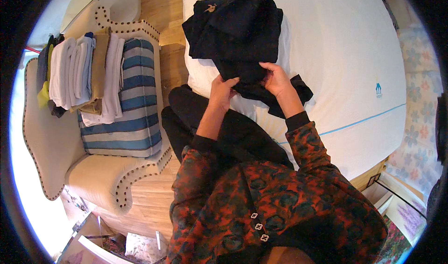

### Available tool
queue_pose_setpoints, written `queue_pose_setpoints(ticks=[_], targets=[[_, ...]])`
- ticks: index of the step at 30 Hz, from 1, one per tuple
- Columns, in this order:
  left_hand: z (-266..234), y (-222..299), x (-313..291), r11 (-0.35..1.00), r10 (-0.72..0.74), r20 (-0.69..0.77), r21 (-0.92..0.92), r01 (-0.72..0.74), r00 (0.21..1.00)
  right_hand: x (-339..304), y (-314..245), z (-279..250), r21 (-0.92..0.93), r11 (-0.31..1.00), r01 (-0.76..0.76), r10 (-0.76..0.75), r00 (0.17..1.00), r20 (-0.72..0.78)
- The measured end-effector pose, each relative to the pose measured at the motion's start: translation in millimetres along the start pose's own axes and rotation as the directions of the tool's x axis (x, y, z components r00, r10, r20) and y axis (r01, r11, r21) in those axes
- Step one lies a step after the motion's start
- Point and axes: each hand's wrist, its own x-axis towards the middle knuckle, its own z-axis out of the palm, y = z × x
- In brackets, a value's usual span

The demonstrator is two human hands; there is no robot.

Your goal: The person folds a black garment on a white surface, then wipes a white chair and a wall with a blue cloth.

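A black garment (249,75) lies at the near left edge of the bed, gripped by both my hands. My left hand (223,90) pinches its near left part between thumb and fingers. On the right side, my right hand (277,79) is closed on the cloth, thumb on top and fingers partly hidden. A narrow black strip of cloth (302,89) lies beyond my right wrist, perhaps part of the same garment. Just past my hands rests a heap of folded black clothes (238,26), with a small tan emblem on one piece. Where the heap and garment divide is hard to see.
The white-covered bed (345,68) has a blue stripe. At left, a cream studded armchair (95,177) holds a blue-and-grey striped cushion (140,96) and a row of folded clothes (77,72). Wooden floor (170,31) runs between. Floral curtain (417,110) hangs at right.
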Motion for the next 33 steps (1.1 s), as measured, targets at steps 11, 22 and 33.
queue_pose_setpoints(ticks=[11, 22, 33], targets=[[-12.1, 15.8, 21.5, 0.961, 0.146, -0.028, -0.231, -0.149, 0.989, -22.9, -31.2, 9.6, -0.454, 0.868, 0.201, -0.258, 0.964, -0.065], [8.9, -24.0, -25.4, 0.946, 0.028, -0.039, -0.322, -0.039, 0.999, -38.3, -24.0, -29.5, -0.925, 0.291, 0.245, -0.137, 0.967, 0.213], [5.6, -19.1, -52.3, 0.993, 0.039, 0.169, -0.12, -0.019, 0.985, -146.6, 41.1, 23.9, -0.874, 0.145, 0.465, -0.165, 0.882, 0.442]])
